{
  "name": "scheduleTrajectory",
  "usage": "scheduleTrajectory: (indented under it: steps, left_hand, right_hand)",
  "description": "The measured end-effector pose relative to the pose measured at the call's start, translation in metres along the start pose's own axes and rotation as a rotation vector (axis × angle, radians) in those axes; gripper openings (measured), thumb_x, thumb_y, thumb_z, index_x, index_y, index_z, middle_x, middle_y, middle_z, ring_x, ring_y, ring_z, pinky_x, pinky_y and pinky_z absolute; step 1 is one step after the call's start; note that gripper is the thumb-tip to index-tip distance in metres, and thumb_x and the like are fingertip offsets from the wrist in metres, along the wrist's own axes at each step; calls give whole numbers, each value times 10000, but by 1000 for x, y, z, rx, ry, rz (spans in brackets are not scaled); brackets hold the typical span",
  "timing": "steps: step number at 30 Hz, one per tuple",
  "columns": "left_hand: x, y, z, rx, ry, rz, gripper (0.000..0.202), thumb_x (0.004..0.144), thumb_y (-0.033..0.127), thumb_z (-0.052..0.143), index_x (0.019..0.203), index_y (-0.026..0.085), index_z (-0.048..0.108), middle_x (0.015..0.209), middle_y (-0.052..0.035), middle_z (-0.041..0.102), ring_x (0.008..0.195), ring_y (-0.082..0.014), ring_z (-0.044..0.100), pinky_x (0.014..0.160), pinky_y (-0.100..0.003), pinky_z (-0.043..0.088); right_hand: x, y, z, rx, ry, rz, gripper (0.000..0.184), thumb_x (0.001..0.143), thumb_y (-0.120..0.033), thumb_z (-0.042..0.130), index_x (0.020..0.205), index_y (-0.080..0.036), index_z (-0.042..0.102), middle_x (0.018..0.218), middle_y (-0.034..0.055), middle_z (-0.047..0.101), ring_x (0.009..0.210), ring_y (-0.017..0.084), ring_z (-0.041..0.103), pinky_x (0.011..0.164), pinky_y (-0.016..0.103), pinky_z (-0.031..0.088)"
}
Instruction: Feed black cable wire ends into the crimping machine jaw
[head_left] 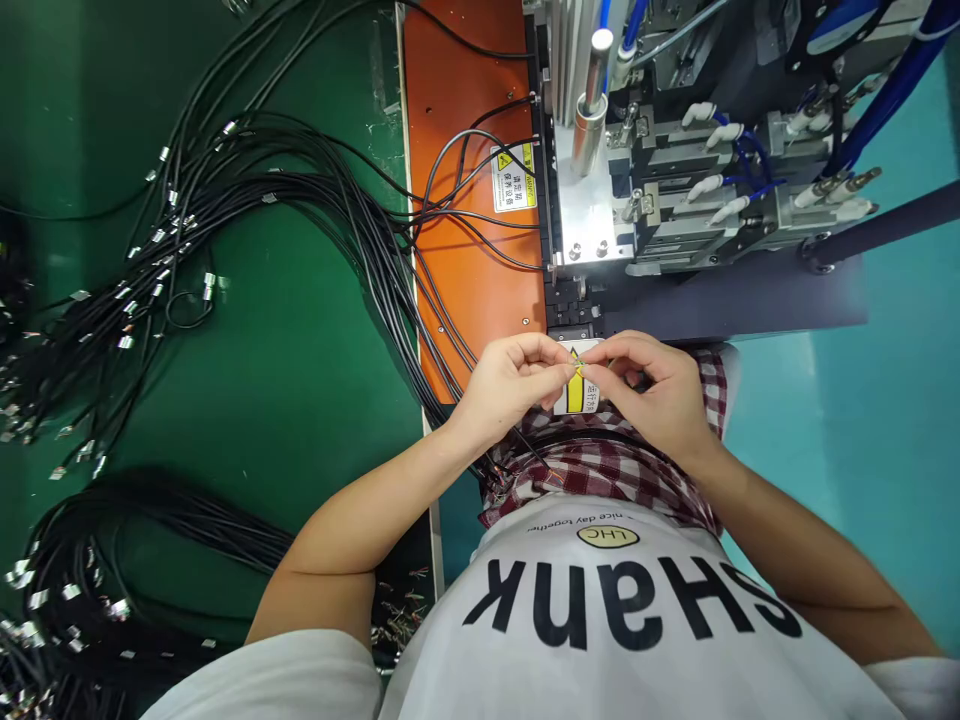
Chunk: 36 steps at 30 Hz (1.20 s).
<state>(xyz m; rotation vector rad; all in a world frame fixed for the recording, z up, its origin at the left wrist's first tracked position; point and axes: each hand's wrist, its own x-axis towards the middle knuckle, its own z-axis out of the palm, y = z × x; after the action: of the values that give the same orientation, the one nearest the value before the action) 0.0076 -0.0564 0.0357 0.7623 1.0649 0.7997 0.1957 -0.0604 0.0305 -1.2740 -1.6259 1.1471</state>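
My left hand (pixel 517 385) and my right hand (pixel 651 388) meet fingertip to fingertip in front of my waist, both pinched. Between them are thin yellowish-green wires (pixel 577 362), tiny and mostly covered by the fingers. Just behind the fingertips is a white label (pixel 576 402) with a yellow arrow at the machine's near edge. Across my checked lap runs a black cable (pixel 600 434); I cannot tell whether it belongs to the held wires. More black cables (pixel 397 320) pass left of my left hand, with some ends resting on my lap.
A machine (pixel 592 220) with metal cylinders and blue air tubes stands ahead and right. Its orange plate (pixel 480 300) carries a warning sticker (pixel 514 177). On the green table (pixel 262 400), bundles of black cables (pixel 187 225) with shiny metal ends spread out; another bundle (pixel 172 520) lies nearer.
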Motion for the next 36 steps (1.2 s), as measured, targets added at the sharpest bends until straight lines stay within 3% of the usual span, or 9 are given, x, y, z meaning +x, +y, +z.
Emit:
scheduleTrajectory:
  steps: [5, 9, 13, 17, 21, 36]
  left_hand:
    - [-1, -1, 1, 23, 4, 28, 199, 775, 262, 808, 809, 131, 661, 581, 34, 591, 473, -57, 515, 478, -186, 415]
    - [-5, -6, 7, 89, 66, 181, 173, 796, 282, 791, 852, 152, 691, 672, 14, 622, 510, -68, 536, 494, -207, 436]
    - [-9, -10, 12, 330, 175, 380, 157, 805, 304, 781, 869, 170, 732, 800, -28, 651, 675, -99, 587, 609, -222, 483]
    - [-7, -4, 12, 293, 101, 184, 229, 801, 355, 788, 851, 156, 686, 685, 8, 610, 563, -68, 520, 527, -194, 422]
    - [-2, 1, 9, 195, 94, 80, 268, 781, 368, 805, 842, 149, 661, 583, 41, 556, 470, -45, 453, 451, -177, 343]
    - [1, -1, 4, 147, 63, 37, 282, 771, 376, 811, 835, 155, 649, 562, 41, 557, 472, -50, 456, 463, -181, 338]
  right_hand:
    - [3, -1, 3, -71, 19, -68, 90, 903, -239, 669, 816, -213, 670, 788, 13, 645, 693, 138, 554, 613, 293, 437]
    - [3, 4, 5, 79, -35, 85, 126, 929, -289, 635, 833, -207, 621, 762, 3, 611, 651, 128, 536, 602, 284, 437]
    - [-2, 5, 6, 175, -62, 182, 148, 945, -315, 612, 845, -207, 597, 735, -8, 580, 627, 119, 516, 567, 267, 417]
    - [-4, 4, 3, 35, 30, 71, 130, 930, -294, 630, 833, -207, 617, 814, 14, 617, 688, 132, 546, 624, 286, 436]
    - [-1, 7, -1, 155, -38, 120, 134, 910, -335, 669, 903, -201, 664, 794, 6, 659, 663, 124, 573, 622, 280, 451]
    - [0, 11, 5, 140, -17, 129, 130, 892, -325, 683, 858, -201, 672, 755, 0, 657, 653, 125, 576, 601, 276, 456]
